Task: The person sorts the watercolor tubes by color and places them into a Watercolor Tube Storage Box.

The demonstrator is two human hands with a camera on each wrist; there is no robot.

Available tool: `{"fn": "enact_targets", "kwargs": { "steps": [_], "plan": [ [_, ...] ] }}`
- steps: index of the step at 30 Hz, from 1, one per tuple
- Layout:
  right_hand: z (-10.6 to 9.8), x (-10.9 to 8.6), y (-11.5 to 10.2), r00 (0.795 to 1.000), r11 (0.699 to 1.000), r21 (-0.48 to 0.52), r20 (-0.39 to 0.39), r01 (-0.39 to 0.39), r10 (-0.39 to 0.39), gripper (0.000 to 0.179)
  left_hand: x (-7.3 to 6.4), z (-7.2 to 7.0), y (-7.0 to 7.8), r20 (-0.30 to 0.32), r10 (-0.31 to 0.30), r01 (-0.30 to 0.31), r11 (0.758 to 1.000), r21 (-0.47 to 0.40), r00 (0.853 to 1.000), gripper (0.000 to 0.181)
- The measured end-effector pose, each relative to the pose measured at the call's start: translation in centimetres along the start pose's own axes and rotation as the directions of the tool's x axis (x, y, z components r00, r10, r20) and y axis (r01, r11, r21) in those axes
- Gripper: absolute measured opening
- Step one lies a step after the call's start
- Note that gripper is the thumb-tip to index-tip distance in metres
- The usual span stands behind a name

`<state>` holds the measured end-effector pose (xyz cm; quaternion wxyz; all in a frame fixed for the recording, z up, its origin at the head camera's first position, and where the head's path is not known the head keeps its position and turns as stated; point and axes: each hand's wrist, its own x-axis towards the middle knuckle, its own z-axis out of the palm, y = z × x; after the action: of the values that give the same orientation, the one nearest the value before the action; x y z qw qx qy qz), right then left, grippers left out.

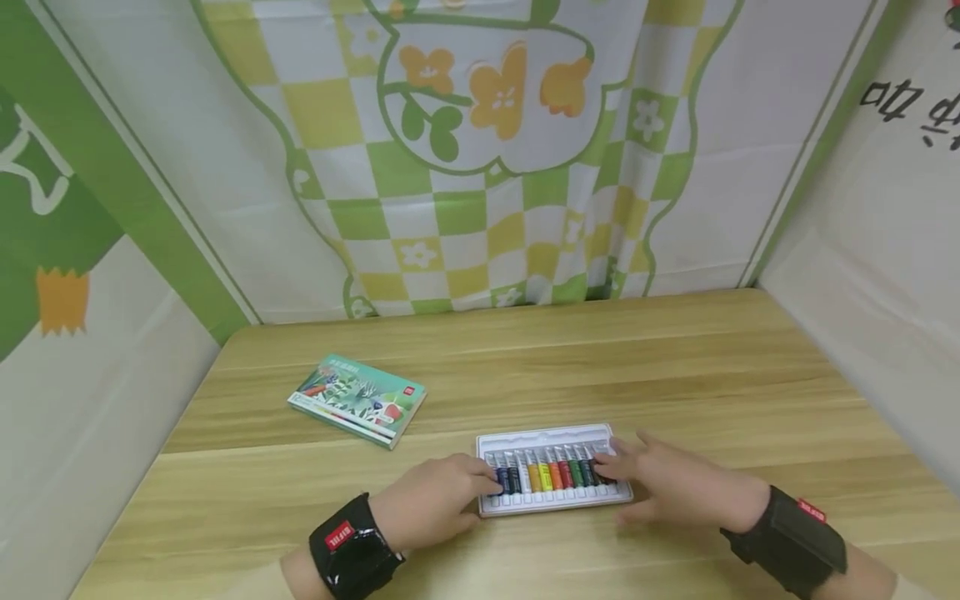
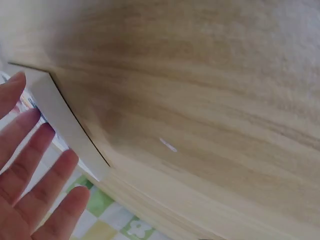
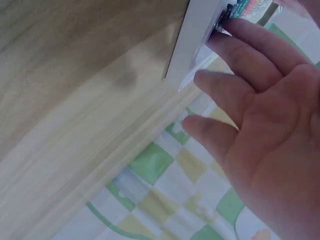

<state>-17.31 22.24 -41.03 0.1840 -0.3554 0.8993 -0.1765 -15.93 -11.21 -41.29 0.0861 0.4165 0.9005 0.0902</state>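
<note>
A white plastic tray (image 1: 555, 504) lies on the table in the head view, filled with a row of small paint tubes (image 1: 545, 477) in several colours. My left hand (image 1: 435, 498) is at its left end, fingertips over the dark blue tubes there. In the left wrist view the fingers of that hand (image 2: 30, 175) are spread and fairly straight beside the tray's white side (image 2: 65, 120). From the right, my right hand (image 1: 675, 482) reaches over the other end, its fingertips at the dark tubes. The right wrist view shows its fingers (image 3: 240, 100) extended, two of them reaching inside the tray's edge (image 3: 192, 45).
A teal box (image 1: 358, 398) with printed plants lies at the back left of the wooden table (image 1: 600, 358). Behind the table hangs a green, yellow and white checked cloth (image 1: 465, 217). Pale printed cloth walls stand on both sides.
</note>
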Motion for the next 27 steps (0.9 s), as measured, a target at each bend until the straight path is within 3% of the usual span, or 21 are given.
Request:
{"fn": "enact_targets", "kwargs": {
  "steps": [4,11,16,21,27],
  "plan": [
    [0.0,0.1,0.0,1.000,1.000,-0.007,-0.009,-0.013,0.013,0.067,0.3,0.2,0.3,-0.034,0.012,-0.011,0.999,0.036,0.999,0.033],
    [-0.3,0.4,0.0,0.998,0.996,-0.078,-0.019,0.052,-0.054,0.069,1.0,0.2,0.6,-0.051,0.001,0.001,0.999,0.037,0.999,0.040],
    [0.6,0.9,-0.3,0.999,1.000,-0.002,0.025,0.030,-0.030,0.076,2.1,0.8,0.9,0.020,0.046,-0.046,0.999,-0.008,0.999,0.056],
    [1.3,1.5,-0.5,0.999,0.999,-0.010,0.003,0.050,-0.050,0.075,2.3,1.3,1.1,0.119,0.005,0.003,0.998,-0.062,0.993,0.062],
    [1.0,1.7,-0.7,0.998,0.998,-0.037,-0.017,0.058,-0.059,0.073,2.1,0.9,1.1,0.094,0.012,-0.008,0.999,-0.045,0.995,0.059]
  ]
}}
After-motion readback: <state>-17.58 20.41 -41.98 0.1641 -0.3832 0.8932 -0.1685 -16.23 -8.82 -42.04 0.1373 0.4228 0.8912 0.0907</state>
